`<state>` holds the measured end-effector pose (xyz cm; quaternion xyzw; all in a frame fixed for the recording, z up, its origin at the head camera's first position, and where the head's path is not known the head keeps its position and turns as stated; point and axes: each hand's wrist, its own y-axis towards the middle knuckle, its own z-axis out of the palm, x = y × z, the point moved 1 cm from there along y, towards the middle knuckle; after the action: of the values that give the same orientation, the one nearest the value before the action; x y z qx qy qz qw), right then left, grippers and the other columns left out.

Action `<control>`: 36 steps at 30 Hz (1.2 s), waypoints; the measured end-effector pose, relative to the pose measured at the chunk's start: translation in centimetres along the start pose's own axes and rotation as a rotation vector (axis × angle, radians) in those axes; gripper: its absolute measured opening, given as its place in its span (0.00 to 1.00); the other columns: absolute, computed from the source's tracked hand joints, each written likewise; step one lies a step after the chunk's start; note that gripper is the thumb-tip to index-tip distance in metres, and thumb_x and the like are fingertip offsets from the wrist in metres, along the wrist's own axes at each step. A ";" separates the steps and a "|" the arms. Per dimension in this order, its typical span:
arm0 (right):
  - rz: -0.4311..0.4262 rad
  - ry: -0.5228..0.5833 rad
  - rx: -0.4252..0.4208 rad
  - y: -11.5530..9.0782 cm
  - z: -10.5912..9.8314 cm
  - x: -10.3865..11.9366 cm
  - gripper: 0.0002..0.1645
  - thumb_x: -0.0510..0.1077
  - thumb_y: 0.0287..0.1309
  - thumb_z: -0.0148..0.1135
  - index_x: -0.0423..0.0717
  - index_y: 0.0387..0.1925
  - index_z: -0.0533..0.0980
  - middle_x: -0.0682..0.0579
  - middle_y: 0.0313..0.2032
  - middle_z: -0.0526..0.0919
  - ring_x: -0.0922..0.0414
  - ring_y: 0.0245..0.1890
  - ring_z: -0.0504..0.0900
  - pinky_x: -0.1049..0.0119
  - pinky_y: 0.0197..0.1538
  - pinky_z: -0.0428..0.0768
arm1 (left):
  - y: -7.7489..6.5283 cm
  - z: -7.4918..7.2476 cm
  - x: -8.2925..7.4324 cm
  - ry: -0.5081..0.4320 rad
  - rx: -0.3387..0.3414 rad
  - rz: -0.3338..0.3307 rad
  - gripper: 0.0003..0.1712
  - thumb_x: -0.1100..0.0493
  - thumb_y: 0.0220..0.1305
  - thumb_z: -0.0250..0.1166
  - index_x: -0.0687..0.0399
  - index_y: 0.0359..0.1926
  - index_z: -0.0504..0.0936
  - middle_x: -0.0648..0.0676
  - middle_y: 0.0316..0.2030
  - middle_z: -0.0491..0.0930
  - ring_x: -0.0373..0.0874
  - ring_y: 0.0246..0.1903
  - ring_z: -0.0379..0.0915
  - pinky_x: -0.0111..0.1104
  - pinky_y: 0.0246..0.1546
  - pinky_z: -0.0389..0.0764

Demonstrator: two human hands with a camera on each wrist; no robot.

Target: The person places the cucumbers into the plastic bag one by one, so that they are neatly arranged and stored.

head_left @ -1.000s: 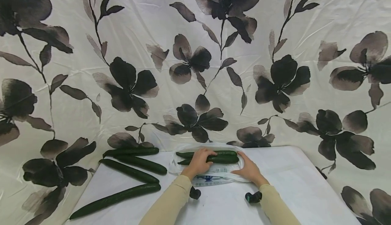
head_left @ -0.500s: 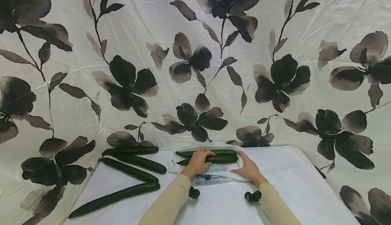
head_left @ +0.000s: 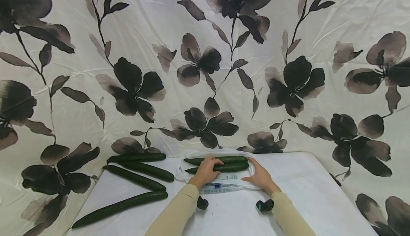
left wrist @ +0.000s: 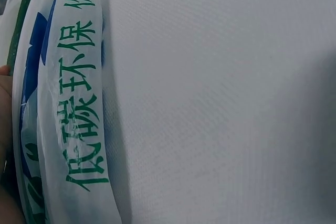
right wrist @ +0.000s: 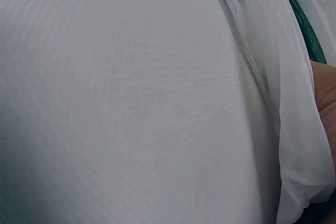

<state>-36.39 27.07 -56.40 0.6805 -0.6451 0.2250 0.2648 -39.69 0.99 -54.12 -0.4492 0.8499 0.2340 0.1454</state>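
Observation:
In the head view, two dark green cucumbers lie side by side in a white plastic bag [head_left: 182,175]. My left hand [head_left: 205,172] reaches over their left half and grips the front cucumber [head_left: 235,167], its thumb on the near side. Behind it lies the rear cucumber [head_left: 234,159]. At the bag's right end, my right hand [head_left: 261,177] has thumb and fingers spread apart, close around the cucumbers' ends. Green lettering marks the bag's near side in the left wrist view. The right wrist view shows bag film [right wrist: 299,129] in front of part of the palm.
Several loose cucumbers [head_left: 137,179] lie on the left of the white table [head_left: 301,182], the nearest cucumber [head_left: 121,208] slanting toward the front edge. A floral cloth [head_left: 243,115] hangs behind the table. Small dark devices [head_left: 265,205] sit under both wrists.
The left fingers shift very slightly over the cucumbers. The right hand, the bag and the loose cucumbers keep their places; the head view drifts a little.

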 end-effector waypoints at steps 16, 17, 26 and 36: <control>-0.013 -0.006 0.000 -0.2 -0.2 0.4 0.63 0.59 0.38 0.80 0.48 0.72 0.58 0.36 0.66 0.65 0.34 0.62 0.67 0.37 0.59 0.66 | -0.6 -0.7 -0.3 0.055 0.028 -0.034 0.18 0.57 0.60 0.70 0.40 0.52 0.83 0.50 0.46 0.75 0.50 0.49 0.70 0.49 0.51 0.71; -0.013 -0.012 0.004 -0.2 -0.2 0.4 0.63 0.59 0.38 0.80 0.48 0.73 0.58 0.36 0.67 0.65 0.34 0.62 0.67 0.37 0.59 0.66 | -0.7 -0.7 -0.3 0.052 0.029 -0.041 0.17 0.57 0.61 0.70 0.40 0.52 0.83 0.50 0.46 0.75 0.50 0.49 0.71 0.49 0.52 0.71; -0.022 -0.034 0.012 0.2 -0.5 0.7 0.62 0.57 0.42 0.79 0.43 0.73 0.55 0.36 0.69 0.61 0.34 0.64 0.63 0.38 0.62 0.63 | -1.4 -1.9 0.4 0.013 -0.033 -0.033 0.16 0.60 0.62 0.68 0.44 0.51 0.84 0.52 0.47 0.77 0.53 0.49 0.72 0.54 0.51 0.70; -0.006 0.035 0.077 -0.4 -0.8 1.4 0.53 0.39 0.50 0.72 0.43 0.73 0.53 0.34 0.68 0.61 0.32 0.65 0.61 0.36 0.63 0.60 | -3.3 -3.5 1.0 -0.055 -0.038 -0.039 0.16 0.61 0.65 0.65 0.47 0.53 0.83 0.56 0.55 0.75 0.58 0.57 0.67 0.58 0.55 0.67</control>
<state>-35.90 26.54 -54.94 0.6882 -0.6291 0.2608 0.2501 -37.62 -3.14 -52.46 -0.4619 0.8320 0.2595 0.1647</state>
